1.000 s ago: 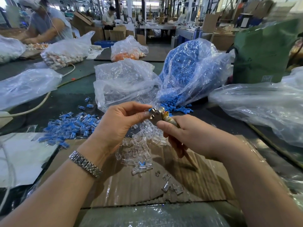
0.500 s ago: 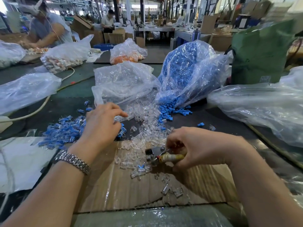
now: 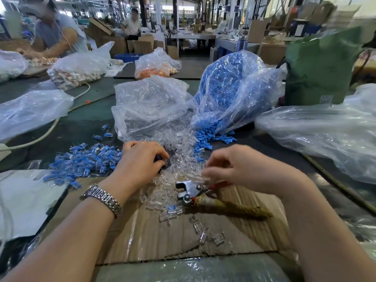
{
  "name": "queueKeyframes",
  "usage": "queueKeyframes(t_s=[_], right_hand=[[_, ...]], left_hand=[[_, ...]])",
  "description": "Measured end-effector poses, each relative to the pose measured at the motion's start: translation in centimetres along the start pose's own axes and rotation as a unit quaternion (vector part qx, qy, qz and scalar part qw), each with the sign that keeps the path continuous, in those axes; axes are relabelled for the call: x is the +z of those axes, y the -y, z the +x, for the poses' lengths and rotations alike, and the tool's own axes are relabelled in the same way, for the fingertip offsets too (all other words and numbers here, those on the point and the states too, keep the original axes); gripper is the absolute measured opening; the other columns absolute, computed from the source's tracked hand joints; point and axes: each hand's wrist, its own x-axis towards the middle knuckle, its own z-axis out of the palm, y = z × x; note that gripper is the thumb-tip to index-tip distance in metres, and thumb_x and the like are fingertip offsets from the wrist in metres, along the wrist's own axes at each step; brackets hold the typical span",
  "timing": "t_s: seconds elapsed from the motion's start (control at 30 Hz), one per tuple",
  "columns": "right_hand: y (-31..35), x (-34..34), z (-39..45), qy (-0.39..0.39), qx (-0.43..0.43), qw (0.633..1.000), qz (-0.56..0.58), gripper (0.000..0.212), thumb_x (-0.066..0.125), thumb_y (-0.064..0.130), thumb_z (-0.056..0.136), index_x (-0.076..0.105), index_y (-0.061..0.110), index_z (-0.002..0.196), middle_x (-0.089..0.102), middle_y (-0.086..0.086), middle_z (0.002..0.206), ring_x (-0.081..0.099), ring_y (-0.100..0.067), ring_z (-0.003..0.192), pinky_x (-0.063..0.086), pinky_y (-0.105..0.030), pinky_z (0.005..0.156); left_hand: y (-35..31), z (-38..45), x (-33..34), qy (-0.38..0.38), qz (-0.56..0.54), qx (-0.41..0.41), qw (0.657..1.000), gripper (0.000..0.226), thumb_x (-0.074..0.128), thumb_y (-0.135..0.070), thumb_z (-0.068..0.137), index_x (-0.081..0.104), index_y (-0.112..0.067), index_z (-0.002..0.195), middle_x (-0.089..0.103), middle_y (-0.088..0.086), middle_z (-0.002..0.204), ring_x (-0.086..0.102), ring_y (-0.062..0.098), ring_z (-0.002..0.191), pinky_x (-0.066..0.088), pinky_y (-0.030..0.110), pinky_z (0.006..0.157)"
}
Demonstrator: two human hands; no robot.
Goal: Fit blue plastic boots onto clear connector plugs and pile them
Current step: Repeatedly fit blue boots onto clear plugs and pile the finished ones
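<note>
Loose clear connector plugs [image 3: 179, 151] spill from a clear bag [image 3: 150, 106] onto the cardboard sheet [image 3: 183, 237]. Blue boots [image 3: 205, 139] spill from the blue-filled bag [image 3: 230, 88]. A pile of plugs fitted with blue boots [image 3: 85, 161] lies at the left. My left hand [image 3: 142, 159] is curled down on the clear heap, thumb and forefinger pinching a clear plug. My right hand [image 3: 234, 165] hovers over the heap's right side with blurred, curled fingertips. Just below it, metal pliers [image 3: 193, 192] with a taped handle lie on the cardboard.
Large plastic bags [image 3: 325, 135] crowd the right and left [image 3: 30, 110] of the table. A green sack [image 3: 319, 68] stands behind on the right. A white cable [image 3: 46, 131] runs across the left. A person [image 3: 59, 35] works at the far left.
My right hand has set the pliers down on the cardboard and lifted off them. My left hand has moved right from the finished blue pile to the clear plugs.
</note>
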Motion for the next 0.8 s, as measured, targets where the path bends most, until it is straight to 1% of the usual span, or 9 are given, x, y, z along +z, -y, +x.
queueKeyframes(t_s=[0.07, 0.13, 0.17, 0.23, 0.3, 0.4, 0.53, 0.7, 0.8], right_hand=[[-1.2, -0.5, 0.4, -0.095, 0.018, 0.995, -0.022, 0.008, 0.067, 0.038, 0.095, 0.071, 0.032, 0.09, 0.069, 0.017, 0.077, 0.063, 0.004, 0.068, 0.043, -0.01, 0.06], [-2.6, -0.9, 0.8, -0.162, 0.06, 0.983, -0.063, 0.013, 0.063, 0.021, 0.099, 0.073, 0.03, 0.1, 0.068, 0.015, 0.088, 0.062, 0.001, 0.077, 0.045, -0.015, 0.067], [-3.4, -1.1, 1.0, -0.179, 0.093, 0.975, -0.091, 0.02, 0.06, 0.014, 0.099, 0.073, 0.028, 0.105, 0.07, 0.008, 0.096, 0.065, -0.008, 0.085, 0.05, -0.023, 0.073], [-4.6, -1.4, 1.3, -0.186, 0.157, 0.959, -0.147, 0.031, 0.056, 0.002, 0.094, 0.073, 0.025, 0.107, 0.071, -0.003, 0.106, 0.066, -0.023, 0.093, 0.055, -0.037, 0.084], [-5.2, -1.4, 1.4, -0.175, 0.194, 0.95, -0.172, 0.037, 0.054, -0.005, 0.088, 0.073, 0.023, 0.103, 0.069, -0.009, 0.109, 0.065, -0.03, 0.095, 0.055, -0.04, 0.085], [-5.4, -1.2, 1.7, -0.152, 0.214, 0.951, -0.164, 0.041, 0.053, -0.008, 0.083, 0.075, 0.021, 0.101, 0.068, -0.012, 0.108, 0.065, -0.035, 0.098, 0.055, -0.041, 0.088], [-5.1, -0.6, 2.2, -0.15, 0.205, 0.953, -0.164, 0.029, 0.062, -0.004, 0.084, 0.076, 0.019, 0.093, 0.069, -0.011, 0.099, 0.066, -0.034, 0.091, 0.057, -0.042, 0.085], [-4.6, -0.7, 2.2, -0.178, 0.197, 0.942, -0.203, 0.017, 0.056, 0.005, 0.092, 0.067, 0.014, 0.102, 0.067, -0.009, 0.107, 0.062, -0.032, 0.1, 0.052, -0.04, 0.085], [-3.9, -1.0, 2.0, -0.252, 0.117, 0.954, -0.113, 0.014, 0.057, 0.011, 0.098, 0.066, 0.019, 0.104, 0.068, 0.0, 0.098, 0.064, -0.021, 0.092, 0.048, -0.03, 0.076]], left_hand=[[-0.1, -0.2, -0.2, -0.022, -0.04, -0.005, 0.999, 0.008, 0.073, -0.026, 0.092, 0.074, -0.032, 0.097, 0.07, -0.018, 0.095, 0.064, 0.008, 0.096, 0.034, 0.043, 0.112], [-0.1, -0.2, -0.5, -0.041, -0.098, -0.013, 0.994, 0.009, 0.075, -0.022, 0.089, 0.075, -0.029, 0.095, 0.071, -0.016, 0.089, 0.066, 0.005, 0.088, 0.047, 0.039, 0.101], [-0.2, -0.3, -0.6, -0.047, -0.123, -0.016, 0.991, 0.01, 0.075, -0.02, 0.089, 0.074, -0.029, 0.093, 0.071, -0.017, 0.087, 0.066, 0.001, 0.086, 0.05, 0.029, 0.095], [-0.3, -0.4, -0.8, -0.049, -0.148, -0.016, 0.988, 0.012, 0.076, -0.019, 0.088, 0.073, -0.03, 0.093, 0.07, -0.019, 0.085, 0.063, -0.007, 0.083, 0.045, 0.005, 0.078], [-0.3, -0.4, -0.9, -0.046, -0.159, -0.018, 0.986, 0.012, 0.076, -0.02, 0.088, 0.073, -0.03, 0.094, 0.069, -0.02, 0.084, 0.063, -0.009, 0.081, 0.041, 0.0, 0.071], [-0.5, -0.5, -1.0, -0.039, -0.184, -0.02, 0.982, 0.011, 0.077, -0.022, 0.088, 0.073, -0.032, 0.093, 0.071, -0.02, 0.084, 0.065, -0.009, 0.08, 0.042, 0.0, 0.07], [-0.8, -0.5, -1.2, -0.02, -0.259, -0.039, 0.965, 0.01, 0.077, -0.019, 0.088, 0.075, -0.027, 0.094, 0.075, -0.013, 0.085, 0.068, -0.004, 0.081, 0.047, 0.002, 0.071], [-1.6, -0.9, -2.0, 0.019, -0.419, -0.078, 0.905, 0.014, 0.078, -0.019, 0.086, 0.077, -0.024, 0.099, 0.078, -0.005, 0.093, 0.074, 0.012, 0.087, 0.054, 0.011, 0.069], [-1.8, -1.1, -2.3, 0.053, -0.505, -0.082, 0.858, 0.026, 0.075, -0.027, 0.076, 0.078, -0.022, 0.101, 0.079, 0.002, 0.099, 0.074, 0.02, 0.096, 0.06, 0.023, 0.079]])
